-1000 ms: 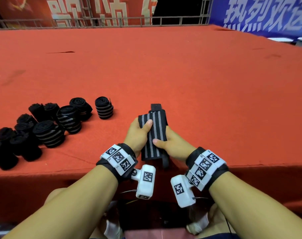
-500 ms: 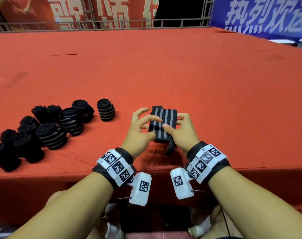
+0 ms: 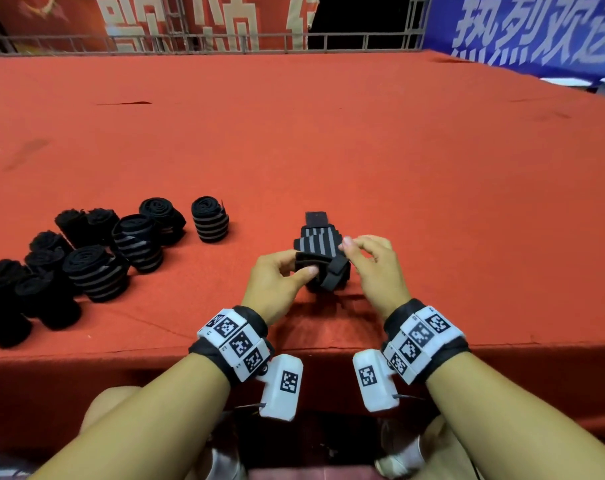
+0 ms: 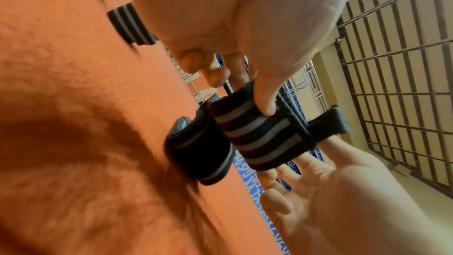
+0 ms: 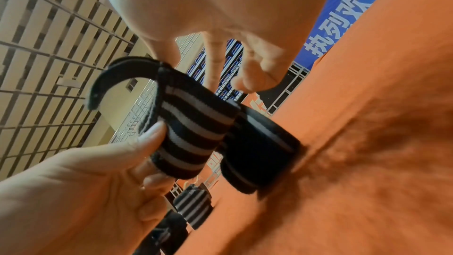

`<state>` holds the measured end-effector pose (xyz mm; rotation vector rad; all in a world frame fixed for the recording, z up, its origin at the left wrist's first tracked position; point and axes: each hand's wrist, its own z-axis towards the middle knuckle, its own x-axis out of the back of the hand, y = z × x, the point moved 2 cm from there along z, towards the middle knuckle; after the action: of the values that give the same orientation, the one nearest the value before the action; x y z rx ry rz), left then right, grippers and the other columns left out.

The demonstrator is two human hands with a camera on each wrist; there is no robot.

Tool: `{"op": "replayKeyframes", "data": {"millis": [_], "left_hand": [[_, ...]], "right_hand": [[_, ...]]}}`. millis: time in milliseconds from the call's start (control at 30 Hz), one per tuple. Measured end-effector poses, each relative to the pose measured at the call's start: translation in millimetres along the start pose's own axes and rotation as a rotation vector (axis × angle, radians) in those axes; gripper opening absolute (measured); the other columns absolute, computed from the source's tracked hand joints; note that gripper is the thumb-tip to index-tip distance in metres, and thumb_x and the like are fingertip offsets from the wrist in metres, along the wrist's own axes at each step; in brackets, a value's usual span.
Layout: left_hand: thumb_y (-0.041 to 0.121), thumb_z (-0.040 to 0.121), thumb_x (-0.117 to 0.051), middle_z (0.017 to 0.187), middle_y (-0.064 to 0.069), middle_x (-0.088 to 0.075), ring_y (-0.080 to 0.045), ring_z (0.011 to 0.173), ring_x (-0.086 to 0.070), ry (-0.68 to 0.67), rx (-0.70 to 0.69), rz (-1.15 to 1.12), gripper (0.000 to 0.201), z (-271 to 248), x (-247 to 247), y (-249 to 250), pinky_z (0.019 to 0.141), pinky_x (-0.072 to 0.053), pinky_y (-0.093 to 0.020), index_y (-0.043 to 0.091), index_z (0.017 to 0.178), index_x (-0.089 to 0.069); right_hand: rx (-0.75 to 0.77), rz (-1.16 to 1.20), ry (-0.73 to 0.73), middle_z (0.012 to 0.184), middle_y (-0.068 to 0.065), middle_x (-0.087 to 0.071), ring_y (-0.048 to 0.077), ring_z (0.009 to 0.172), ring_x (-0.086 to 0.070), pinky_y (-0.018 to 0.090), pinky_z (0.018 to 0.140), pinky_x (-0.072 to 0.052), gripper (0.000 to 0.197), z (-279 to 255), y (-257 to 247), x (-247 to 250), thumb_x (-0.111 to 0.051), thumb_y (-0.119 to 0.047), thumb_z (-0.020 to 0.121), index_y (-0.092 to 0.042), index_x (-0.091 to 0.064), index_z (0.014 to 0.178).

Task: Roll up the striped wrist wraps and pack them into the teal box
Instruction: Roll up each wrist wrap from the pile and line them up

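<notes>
A black wrist wrap with grey stripes [image 3: 320, 249] lies on the red carpeted table, its near end folded up and over. My left hand [image 3: 287, 268] pinches that folded end between thumb and fingers; the left wrist view shows the thumb [image 4: 264, 94] pressed on the striped wrap [image 4: 259, 139]. My right hand [image 3: 360, 247] is at the wrap's right edge, its fingers [image 4: 306, 162] loosely extended and touching it, not gripping. In the right wrist view the wrap [image 5: 196, 129] curls with its black strap end sticking up. No teal box is in view.
Several rolled wraps [image 3: 97, 271] stand in a cluster at the left, the nearest roll [image 3: 209, 220] a hand's width from my left hand. The table's front edge [image 3: 121, 351] runs just under my wrists. A metal railing [image 3: 225, 39] borders the far side.
The wrap lay flat under both hands by the front edge. Both hands have moved forward, the near end has been folded over, and the right hand has loosened its hold.
</notes>
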<state>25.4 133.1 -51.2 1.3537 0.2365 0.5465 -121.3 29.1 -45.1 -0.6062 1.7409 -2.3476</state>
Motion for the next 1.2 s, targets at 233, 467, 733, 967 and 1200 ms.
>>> {"op": "replayKeyframes", "data": {"millis": [233, 467, 733, 967, 1200], "left_hand": [[-0.006, 0.090, -0.067, 0.096, -0.013, -0.078, -0.021, 0.084, -0.075, -0.012, 0.146, -0.150, 0.037, -2, -3, -17, 0.078, -0.059, -0.034, 0.014, 0.121, -0.062], [-0.005, 0.093, -0.062, 0.086, -0.011, -0.075, -0.019, 0.070, -0.068, 0.003, 0.105, -0.153, 0.026, -8, -4, -33, 0.063, -0.052, -0.027, 0.013, 0.111, -0.054], [-0.001, 0.090, -0.068, 0.061, 0.007, -0.050, -0.007, 0.055, -0.042, 0.002, 0.076, -0.078, 0.015, -4, -2, -52, 0.051, -0.036, -0.018, 0.006, 0.083, -0.057], [0.011, 0.075, -0.081, 0.086, -0.008, -0.077, -0.016, 0.079, -0.071, -0.021, 0.096, -0.172, 0.021, -12, 2, -55, 0.074, -0.056, -0.028, 0.014, 0.093, -0.071], [0.000, 0.072, -0.087, 0.085, 0.009, -0.072, -0.004, 0.079, -0.063, -0.120, 0.044, -0.034, 0.037, -14, 2, -54, 0.077, -0.052, -0.026, 0.020, 0.099, -0.072]], "right_hand": [[0.000, 0.183, -0.259, 0.098, 0.009, -0.077, 0.025, 0.088, -0.073, 0.041, 0.085, -0.057, 0.041, -14, 23, -9, -0.069, -0.006, 0.091, -0.028, -0.051, 0.121], [0.045, 0.228, -0.248, 0.091, 0.012, -0.070, 0.017, 0.080, -0.065, 0.030, 0.075, -0.054, 0.041, -20, 46, -19, -0.069, -0.007, 0.084, -0.035, -0.042, 0.095], [0.114, 0.144, -0.278, 0.101, -0.015, -0.073, 0.006, 0.103, -0.067, 0.021, 0.095, -0.048, 0.027, -14, 57, -20, -0.066, -0.004, 0.084, -0.025, -0.070, 0.100], [0.044, 0.228, -0.313, 0.115, -0.007, -0.075, 0.010, 0.110, -0.069, 0.027, 0.097, -0.052, 0.039, -15, 67, -18, -0.078, 0.000, 0.081, -0.019, -0.071, 0.115], [0.016, 0.309, -0.315, 0.094, -0.007, -0.077, 0.007, 0.093, -0.070, 0.021, 0.086, -0.052, 0.019, -16, 64, -16, -0.070, -0.011, 0.081, -0.016, -0.074, 0.099]]}}
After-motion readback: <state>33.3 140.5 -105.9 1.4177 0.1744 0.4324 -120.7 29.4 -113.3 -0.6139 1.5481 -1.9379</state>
